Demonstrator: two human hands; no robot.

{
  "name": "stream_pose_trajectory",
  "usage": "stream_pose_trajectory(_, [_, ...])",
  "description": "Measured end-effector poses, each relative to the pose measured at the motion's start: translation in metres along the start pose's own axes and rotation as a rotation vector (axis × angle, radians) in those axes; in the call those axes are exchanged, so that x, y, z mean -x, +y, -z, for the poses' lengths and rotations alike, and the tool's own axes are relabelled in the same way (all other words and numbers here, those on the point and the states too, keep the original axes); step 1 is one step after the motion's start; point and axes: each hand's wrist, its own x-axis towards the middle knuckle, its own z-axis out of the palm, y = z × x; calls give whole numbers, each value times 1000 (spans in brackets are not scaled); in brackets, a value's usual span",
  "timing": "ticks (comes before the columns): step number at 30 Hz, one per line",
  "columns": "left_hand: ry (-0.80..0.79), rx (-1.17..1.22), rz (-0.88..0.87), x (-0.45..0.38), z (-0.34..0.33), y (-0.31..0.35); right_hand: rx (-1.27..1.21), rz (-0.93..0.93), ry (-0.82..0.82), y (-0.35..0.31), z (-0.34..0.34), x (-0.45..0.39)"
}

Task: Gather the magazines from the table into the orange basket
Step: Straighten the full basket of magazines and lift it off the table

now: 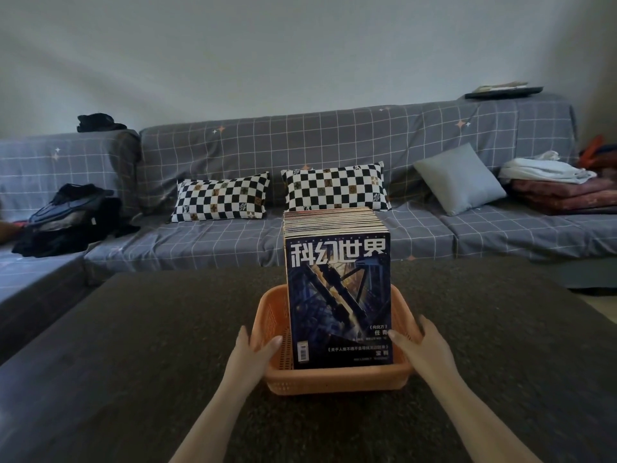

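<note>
1. Head view: the magazines stand upright as one thick stack in the orange basket, which sits on the dark table. The stack rises well above the rim.
2. The left hand rests on the basket's left wall, thumb over the rim and fingers outside. The fingers look relaxed; I cannot tell whether it really grips.
3. The right hand lies against the right wall, thumb reaching in towards the front cover. Its fingers are mostly straight and hold nothing clearly.
4. No magazine shows loose on the table, so the gathering looks done or nearly so.
5. Risk: the stack is tall and narrow and the basket shallow. Tilting or jerking the basket could tip the stack over the rim.
6. Risk: the basket's thin mesh walls may flex under this load if it is lifted by the sides.
7. Writing: the front cover reads "科幻世界" in large white characters. Lower lines include "向北方". A barcode sits at lower left; the rest is too small to read.
8. Behind is a sofa with checked cushions.
</note>
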Motion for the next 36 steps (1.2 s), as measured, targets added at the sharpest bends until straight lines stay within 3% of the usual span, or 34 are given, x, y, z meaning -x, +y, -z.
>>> stream_pose_trajectory(4, [-78, 233, 122, 8, 2, -1, -241, -155, -97, 10, -2, 7])
stream_pose_trajectory(9, [-204, 666, 230, 8, 2, -6, -539, -219, -160, 14, -2, 8])
stream_pose_trajectory(15, [-242, 933, 289, 9, -1, -9, -816, -264, -208, 19, -6, 6])
stream_pose_trajectory(25, [-276, 1016, 301, 2, -9, -13, -1052, -289, -257, 31, -9, -4])
stream_pose_trajectory(36, [-312, 1040, 328, 1, -50, 17, -1091, -309, -177, 45, 24, -35])
